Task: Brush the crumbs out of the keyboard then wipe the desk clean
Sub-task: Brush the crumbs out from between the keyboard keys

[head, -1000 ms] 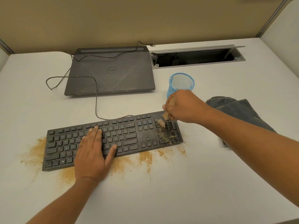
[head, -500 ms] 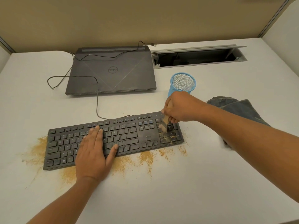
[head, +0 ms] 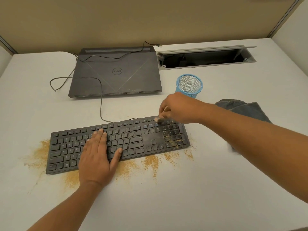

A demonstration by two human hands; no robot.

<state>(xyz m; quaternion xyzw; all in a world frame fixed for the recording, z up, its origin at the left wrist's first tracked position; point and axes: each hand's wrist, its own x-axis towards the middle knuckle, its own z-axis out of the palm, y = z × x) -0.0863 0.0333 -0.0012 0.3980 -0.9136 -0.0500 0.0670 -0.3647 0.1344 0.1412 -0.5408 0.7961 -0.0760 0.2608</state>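
- Our left hand (head: 97, 157) lies flat on the keyboard (head: 138, 139), its 4 fingers straight and close together and the thumb spread, pressing the letter keys.
- Our right hand (head: 179, 107) has its fingers curled tight round a small brush (head: 158, 119), whose blurred tip touches the far key row.
- Crumbs (head: 150, 161) lie on the desk (head: 183, 189) along the keyboard's near edge.
- The grey cloth (head: 250, 109) lies at the right.

Black keyboard (head: 133, 139), tan crumbs (head: 172, 144) speckling keys below the grip, pale brush (head: 157, 119), white desk (head: 183, 197), blue mesh cup (head: 189, 85) beyond the grip, dark grey laptop (head: 116, 75), slate-blue cloth (head: 250, 109).
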